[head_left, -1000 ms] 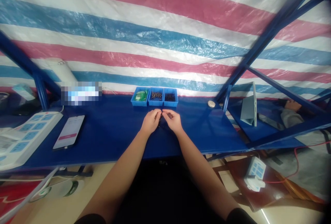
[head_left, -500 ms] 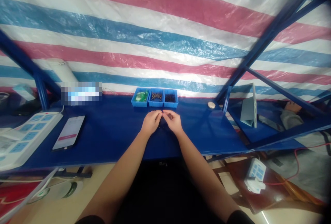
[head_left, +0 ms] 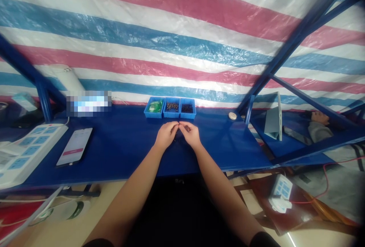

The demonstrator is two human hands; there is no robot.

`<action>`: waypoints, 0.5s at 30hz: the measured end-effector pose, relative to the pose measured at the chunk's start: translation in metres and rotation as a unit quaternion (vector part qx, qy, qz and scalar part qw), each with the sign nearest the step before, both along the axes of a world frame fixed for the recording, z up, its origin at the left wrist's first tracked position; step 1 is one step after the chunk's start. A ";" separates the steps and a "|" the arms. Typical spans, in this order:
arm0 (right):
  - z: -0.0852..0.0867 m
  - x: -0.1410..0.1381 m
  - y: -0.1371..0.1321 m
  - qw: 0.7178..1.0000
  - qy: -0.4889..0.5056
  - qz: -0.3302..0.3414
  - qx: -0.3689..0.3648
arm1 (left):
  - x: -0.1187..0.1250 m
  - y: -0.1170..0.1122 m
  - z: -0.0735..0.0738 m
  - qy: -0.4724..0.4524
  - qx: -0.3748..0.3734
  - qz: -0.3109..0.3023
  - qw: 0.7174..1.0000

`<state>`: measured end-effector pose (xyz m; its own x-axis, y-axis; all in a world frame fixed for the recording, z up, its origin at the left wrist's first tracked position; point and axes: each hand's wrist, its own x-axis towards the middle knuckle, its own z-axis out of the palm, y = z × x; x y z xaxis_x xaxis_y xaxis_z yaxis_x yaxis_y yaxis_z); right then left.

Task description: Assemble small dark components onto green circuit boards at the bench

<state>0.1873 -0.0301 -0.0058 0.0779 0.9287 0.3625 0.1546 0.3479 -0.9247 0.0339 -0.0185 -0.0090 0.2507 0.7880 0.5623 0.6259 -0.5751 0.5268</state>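
My left hand point(head_left: 166, 134) and my right hand point(head_left: 190, 133) meet fingertip to fingertip above the blue table point(head_left: 119, 144). Both are closed in a pinch. Something small and dark shows by the fingers, too little of it to name. Just beyond my hands stand three small blue bins side by side. The left bin point(head_left: 154, 116) holds a green bag point(head_left: 155, 105). Small metallic pieces point(head_left: 172, 106) fill the middle bin point(head_left: 171, 115), and small dark pieces point(head_left: 187, 108) lie in the right bin point(head_left: 188, 116).
A phone point(head_left: 74, 146) and a large white power strip point(head_left: 34, 154) lie to the left. A round whitish object point(head_left: 232, 116) sits near the right frame post. Past the blue frame point(head_left: 285, 53) are a tablet in a stand point(head_left: 273, 119) and another person's sleeve point(head_left: 321, 131).
My hands stay pinched together in nearly the same place. The view has shifted very slightly. Beyond the frame at the right, the other person has moved a little.
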 end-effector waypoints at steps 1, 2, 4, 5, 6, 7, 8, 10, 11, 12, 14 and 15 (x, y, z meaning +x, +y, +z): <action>0.000 0.000 0.000 1.000 -0.001 0.000 0.001 | 0.000 0.000 0.000 0.000 0.003 -0.001 1.000; 0.000 0.000 0.000 1.000 -0.003 -0.001 0.003 | 0.000 0.000 0.000 -0.001 0.005 -0.002 1.000; 0.000 0.000 -0.001 1.000 -0.007 -0.001 0.002 | -0.001 0.000 0.001 -0.001 0.005 -0.001 1.000; 0.001 0.000 -0.001 1.000 -0.009 0.001 0.002 | -0.001 0.000 0.001 0.001 0.002 -0.002 1.000; 0.001 0.000 -0.001 1.000 -0.009 0.004 0.003 | -0.001 -0.001 0.002 0.004 -0.002 -0.002 1.000; 0.000 0.000 -0.001 1.000 -0.007 0.006 0.004 | -0.001 -0.001 0.002 0.008 -0.007 -0.002 1.000; 0.000 0.000 -0.001 1.000 -0.005 0.008 0.005 | -0.001 -0.002 0.003 0.010 -0.011 -0.001 1.000; 0.000 0.001 0.000 1.000 0.001 0.006 0.006 | -0.001 -0.002 0.003 0.007 -0.019 0.002 1.000; -0.001 0.001 0.000 1.000 0.004 0.005 0.006 | 0.000 -0.003 0.003 0.002 -0.024 0.006 1.000; -0.001 0.001 0.001 1.000 0.005 0.004 0.004 | 0.000 -0.003 0.003 -0.003 -0.029 0.008 1.000; -0.002 0.001 0.001 1.000 0.009 0.003 0.003 | 0.000 -0.003 0.003 -0.011 -0.035 0.010 0.999; -0.002 0.001 0.001 1.000 0.010 0.004 0.005 | 0.000 -0.002 0.002 -0.012 -0.034 0.009 0.999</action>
<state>0.1880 -0.0287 -0.0079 0.0781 0.9260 0.3694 0.1337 0.3574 -0.9243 0.0339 -0.0208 -0.0068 0.2231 0.8289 0.5129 0.6227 -0.5260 0.5792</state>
